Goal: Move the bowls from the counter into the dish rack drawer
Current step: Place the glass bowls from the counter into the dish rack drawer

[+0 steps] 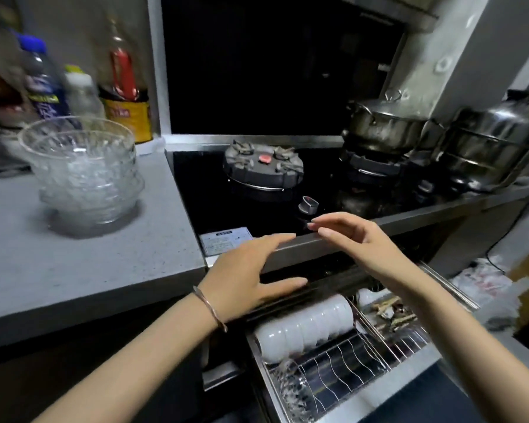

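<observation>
Holding both hands out with nothing in them, I have my left hand (248, 270) flat, its four fingers (275, 239) straight and close together, aimed at the front edge of the stove (257, 215), with the thumb spread wide beneath them. Whether that thumb touches the dark strip above the drawer, I cannot tell. My right hand (348, 236) hangs just beside it, fingers loosely extended and slightly bent, gripping nothing, their tips near the stove knob (308, 205). The stack of glass bowls (83, 175) stands on the grey counter (74, 270), well off to the left of my left fingers and untouched. Below both hands the dish rack drawer (376, 392) stands pulled out; one glass bowl (290, 389) sits on edge at its front left, with a row of white bowls (306, 325) behind it.
</observation>
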